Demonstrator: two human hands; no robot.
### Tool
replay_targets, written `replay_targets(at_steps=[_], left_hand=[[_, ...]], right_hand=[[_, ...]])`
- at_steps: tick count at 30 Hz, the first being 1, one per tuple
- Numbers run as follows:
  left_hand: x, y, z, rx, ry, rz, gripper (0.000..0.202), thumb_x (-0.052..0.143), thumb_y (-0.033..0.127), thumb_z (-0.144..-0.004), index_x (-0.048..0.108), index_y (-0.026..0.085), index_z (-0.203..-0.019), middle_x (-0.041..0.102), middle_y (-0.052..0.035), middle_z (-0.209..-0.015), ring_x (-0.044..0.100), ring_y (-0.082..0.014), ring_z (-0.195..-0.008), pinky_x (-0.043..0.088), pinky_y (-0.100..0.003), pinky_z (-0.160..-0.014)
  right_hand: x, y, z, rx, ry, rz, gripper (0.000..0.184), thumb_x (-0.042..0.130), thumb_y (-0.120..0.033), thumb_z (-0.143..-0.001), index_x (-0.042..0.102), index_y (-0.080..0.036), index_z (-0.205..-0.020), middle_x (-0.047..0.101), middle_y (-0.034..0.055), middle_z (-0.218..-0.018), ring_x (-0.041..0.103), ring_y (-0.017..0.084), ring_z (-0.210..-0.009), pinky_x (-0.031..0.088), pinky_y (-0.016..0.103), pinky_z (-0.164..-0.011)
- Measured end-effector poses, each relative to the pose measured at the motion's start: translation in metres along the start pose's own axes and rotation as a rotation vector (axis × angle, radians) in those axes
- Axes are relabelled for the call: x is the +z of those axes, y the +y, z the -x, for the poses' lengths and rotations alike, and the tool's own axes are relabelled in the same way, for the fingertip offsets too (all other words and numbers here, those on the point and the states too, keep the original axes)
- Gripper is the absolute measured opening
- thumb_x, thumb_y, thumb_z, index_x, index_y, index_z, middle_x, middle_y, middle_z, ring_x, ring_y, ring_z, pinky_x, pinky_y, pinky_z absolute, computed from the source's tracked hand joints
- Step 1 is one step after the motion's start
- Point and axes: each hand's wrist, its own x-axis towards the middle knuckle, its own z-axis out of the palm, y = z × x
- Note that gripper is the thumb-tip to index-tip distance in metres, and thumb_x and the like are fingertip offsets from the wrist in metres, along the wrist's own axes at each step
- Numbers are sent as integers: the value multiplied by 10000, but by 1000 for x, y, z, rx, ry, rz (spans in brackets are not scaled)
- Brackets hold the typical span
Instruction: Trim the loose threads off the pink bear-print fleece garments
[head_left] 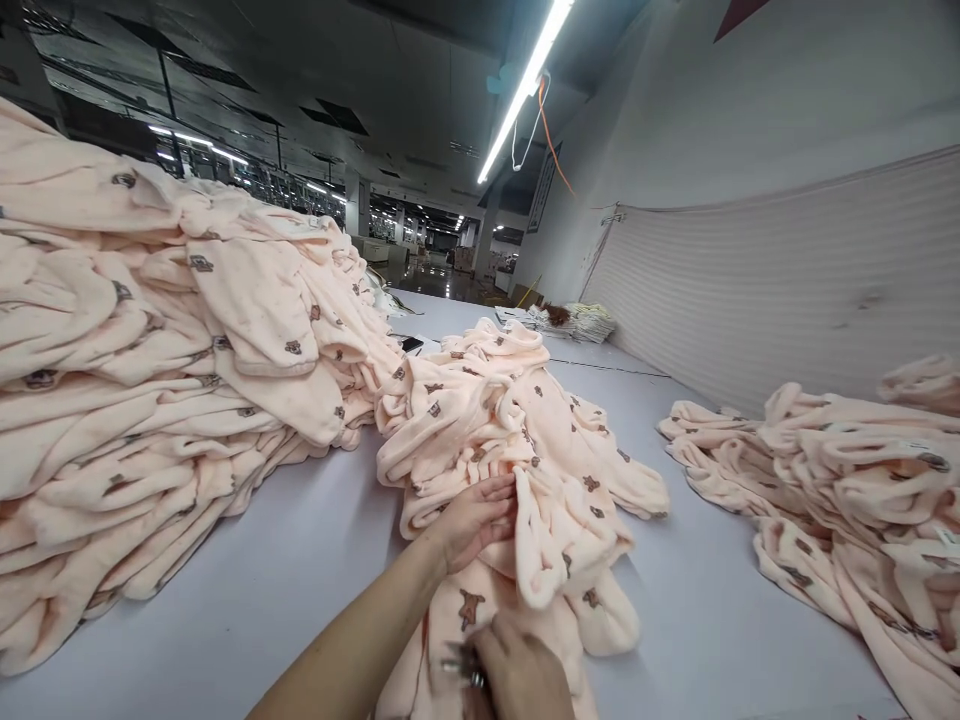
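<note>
Okay, so from my end of the feed, the pink fleece (551, 420) I'm on is bunched up on the table (300, 570), running from the middle of the frame down to the bottom edge. My right grip (521, 668), low centre, is closed around a small metal tool (463, 666). It's motion-blurred, so I can't say for sure what kind. My left grip (480, 522) sits just above it with the fingers stretched out against a fold; can't tell if it's actually pinching or just resting there.

For doing this bit well, I'd have the left fingers draw the cloth taut, since loose plush would probably bunch around the tool. I'd also keep the metal tip shallow and angled off the nap near that brown print (470, 608), because a snag there would likely show. And slow down so the tip is readable on camera, lol.

Container-wise, the only candidates I can pick out are brown boxy shapes (465, 260) way back in the upper middle. Could be cartons, but they're too far off to see what's inside. The big fleece heap (150, 300) at left and the smaller pile (840, 450) at right just lie loose.
</note>
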Motion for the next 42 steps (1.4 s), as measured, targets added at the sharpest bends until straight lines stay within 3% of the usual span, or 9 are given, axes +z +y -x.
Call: replay_targets(at_steps=[4,7,9,11,14,19,24,31,42], left_hand=[[-33,4,30,89,237,-46,182,681,172,-738,673,176,-920,737,-29,-896,678,-136,-766,503,-220,-690],[-46,-14,61,193,422,-106,115,681,247,-763,633,215,-863,656,58,-638,549,-53,-464,403,-125,-451],[-40,-34,73,114,344,-288,162,687,308,-749,647,192,-855,658,4,-633,557,-123,-420,371,-198,-373],[-29,-51,75,166,284,-334,227,765,234,-649,655,204,-845,699,-59,-831,648,-211,-698,486,-251,-603],[-19,-59,67,219,288,-198,249,771,202,-620,647,219,-835,663,-76,-1011,582,-274,-998,453,-287,-843],[-28,-52,64,237,289,-177,163,743,224,-658,618,216,-763,616,-55,-1081,559,-245,-999,453,-274,-850],[-29,-56,70,282,289,-125,179,725,309,-695,623,234,-821,639,-64,-1096,516,-279,-1145,439,-316,-936],[-34,-49,66,258,334,-238,336,760,385,-644,705,229,-937,691,-86,-1027,511,-330,-1189,432,-334,-970],[-30,-35,46,-45,140,454,311,774,313,-657,723,184,-935,721,-102,-1043,619,-321,-1069,464,-432,-932]], right_hand=[[-26,11,-31,140,89,-362,89,531,-231,-815,608,-198,-785,628,19,-758,589,197,-737,450,272,-663],[-45,15,-49,278,142,-773,249,531,-398,-870,582,-184,-752,595,2,-746,569,182,-757,452,267,-694],[-48,13,-56,314,85,-981,255,564,-420,-855,592,-178,-782,605,4,-765,575,187,-781,461,276,-711],[-47,12,-58,293,67,-1042,242,580,-410,-848,598,-172,-810,609,12,-776,577,193,-787,466,287,-714],[-48,17,-54,204,199,-796,172,549,-345,-855,582,-177,-867,591,20,-805,559,191,-788,453,290,-721],[-64,26,-42,71,142,-255,159,473,-97,-742,574,-207,-798,597,31,-853,553,200,-817,424,292,-714],[-69,12,-37,81,22,-192,208,582,-180,-749,616,-231,-948,591,46,-979,574,215,-897,454,297,-745],[-57,23,-54,73,181,-91,284,448,-47,-735,621,-209,-892,665,31,-873,607,208,-832,445,298,-728],[-64,20,-48,94,108,-187,158,602,-310,-825,649,-229,-952,680,36,-899,639,211,-833,496,280,-725]])
